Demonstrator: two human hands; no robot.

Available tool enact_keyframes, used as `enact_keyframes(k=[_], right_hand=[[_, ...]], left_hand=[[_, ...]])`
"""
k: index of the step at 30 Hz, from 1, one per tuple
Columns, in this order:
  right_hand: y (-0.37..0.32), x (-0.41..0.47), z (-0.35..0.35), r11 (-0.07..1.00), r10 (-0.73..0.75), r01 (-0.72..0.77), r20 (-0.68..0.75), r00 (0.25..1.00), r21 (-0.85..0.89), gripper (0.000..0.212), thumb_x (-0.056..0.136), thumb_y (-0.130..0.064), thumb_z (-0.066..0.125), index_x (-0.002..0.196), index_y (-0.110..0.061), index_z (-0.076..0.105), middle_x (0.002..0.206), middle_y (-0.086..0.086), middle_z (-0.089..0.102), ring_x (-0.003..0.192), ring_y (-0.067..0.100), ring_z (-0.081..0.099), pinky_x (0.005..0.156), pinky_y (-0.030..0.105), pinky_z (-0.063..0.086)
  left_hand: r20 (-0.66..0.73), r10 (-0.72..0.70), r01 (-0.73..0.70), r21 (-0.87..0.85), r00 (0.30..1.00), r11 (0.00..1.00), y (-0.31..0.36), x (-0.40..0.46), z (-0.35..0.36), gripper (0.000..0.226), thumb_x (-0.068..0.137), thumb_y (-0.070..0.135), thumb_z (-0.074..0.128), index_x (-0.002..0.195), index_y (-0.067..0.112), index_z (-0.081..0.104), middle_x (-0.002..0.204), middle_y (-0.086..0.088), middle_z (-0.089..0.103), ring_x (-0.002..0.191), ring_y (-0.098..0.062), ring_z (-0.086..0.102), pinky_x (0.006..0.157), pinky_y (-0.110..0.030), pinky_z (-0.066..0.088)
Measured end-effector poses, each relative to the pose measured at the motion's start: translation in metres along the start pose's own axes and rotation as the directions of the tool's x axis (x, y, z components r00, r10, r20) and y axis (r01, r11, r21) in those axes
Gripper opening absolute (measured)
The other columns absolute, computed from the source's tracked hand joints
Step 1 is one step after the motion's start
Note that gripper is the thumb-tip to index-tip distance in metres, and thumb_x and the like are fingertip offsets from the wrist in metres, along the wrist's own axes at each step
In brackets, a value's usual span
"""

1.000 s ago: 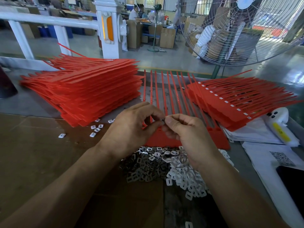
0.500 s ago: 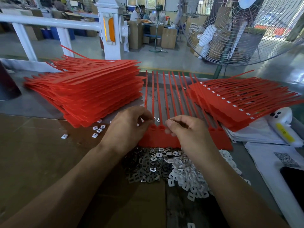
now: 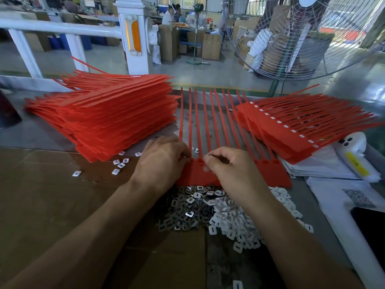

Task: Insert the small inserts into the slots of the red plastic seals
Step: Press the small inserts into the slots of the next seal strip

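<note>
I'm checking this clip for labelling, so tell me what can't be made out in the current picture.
- Head view: the slots under the left hand and right hand on the red seal strip; the fingers cover them.
- Whether either hand pinches an insert: too small.
- Dark object: cut by the right edge.

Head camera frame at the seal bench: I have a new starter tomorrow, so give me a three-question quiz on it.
1. True or false: the stack of red seals on the right already shows white inserts in its heads.
2. Where is the pile of loose inserts?
A. on the left stack
B. just in front of the seal sheet being worked
C. under the fan
3. Fill in: the left hand and right hand work at the ___ end of the sheet's row of heads.

Key: 1 true; 2 B; 3 left.
</note>
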State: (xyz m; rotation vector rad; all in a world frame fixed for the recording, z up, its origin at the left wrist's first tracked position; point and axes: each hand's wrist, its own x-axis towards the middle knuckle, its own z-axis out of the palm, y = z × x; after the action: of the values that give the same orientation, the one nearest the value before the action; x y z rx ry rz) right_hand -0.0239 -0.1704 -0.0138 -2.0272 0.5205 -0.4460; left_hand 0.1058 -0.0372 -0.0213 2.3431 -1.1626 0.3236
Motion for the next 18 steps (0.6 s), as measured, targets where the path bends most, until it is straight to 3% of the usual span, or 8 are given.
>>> enact_keyframes(k=[3,6,9,13,18], right_hand=[[-0.001,0.0,0.001,1.0,-0.004,0.004,0.002,1.0,-0.028,0.017,0.1,-0.039,0.061,0.09,-0.032,0.073,0.084,-0.01,0.076,0.084,0.005,0.069,0.069,0.019,0.052],[0.0,0.001,0.002,0.998,-0.014,0.014,-0.005,1.0,-0.054,0.014,0.101,-0.037,0.061,0.097,-0.032,0.074,0.083,-0.015,0.074,0.079,-0.001,0.068,0.062,0.015,0.05],[-0.001,0.0,0.003,0.987,-0.061,0.061,0.01,0.998,-0.151,0.017,0.103,-0.031,0.059,0.105,-0.029,0.076,0.081,-0.013,0.073,0.066,0.002,0.066,0.055,0.013,0.05],[-0.004,0.003,0.007,0.905,-0.154,0.167,0.063,0.986,-0.392,0.028,0.104,-0.018,0.054,0.124,-0.023,0.073,0.121,-0.005,0.068,0.107,0.008,0.064,0.093,0.024,0.053],[-0.003,0.007,0.01,0.857,-0.202,0.222,0.093,0.975,-0.465,0.035,0.102,-0.013,0.052,0.129,-0.026,0.071,0.12,0.0,0.063,0.099,0.015,0.062,0.09,0.035,0.054]], left_hand=[[0.013,0.006,-0.006,0.033,1.0,0.999,0.002,0.002,0.002,0.015,0.095,0.033,0.065,0.108,0.031,0.074,0.109,0.013,0.065,0.113,-0.012,0.052,0.098,-0.028,0.03],[0.015,0.0,0.0,0.032,1.0,1.0,0.002,0.004,0.004,0.013,0.093,0.031,0.068,0.104,0.031,0.075,0.106,0.013,0.067,0.111,-0.012,0.054,0.095,-0.027,0.03],[0.009,-0.051,0.051,-0.07,0.999,0.996,0.001,0.006,0.006,0.009,0.088,0.026,0.074,0.096,0.028,0.078,0.098,0.011,0.07,0.101,-0.013,0.06,0.092,-0.029,0.041],[0.044,-0.154,0.159,-0.165,0.987,0.973,0.0,0.007,0.007,0.008,0.085,0.025,0.076,0.091,0.03,0.078,0.094,0.011,0.071,0.094,-0.011,0.062,0.091,-0.034,0.049],[0.053,-0.184,0.19,-0.186,0.982,0.964,0.0,0.007,0.009,0.01,0.085,0.024,0.076,0.09,0.033,0.077,0.089,0.013,0.07,0.092,-0.01,0.062,0.09,-0.035,0.049]])
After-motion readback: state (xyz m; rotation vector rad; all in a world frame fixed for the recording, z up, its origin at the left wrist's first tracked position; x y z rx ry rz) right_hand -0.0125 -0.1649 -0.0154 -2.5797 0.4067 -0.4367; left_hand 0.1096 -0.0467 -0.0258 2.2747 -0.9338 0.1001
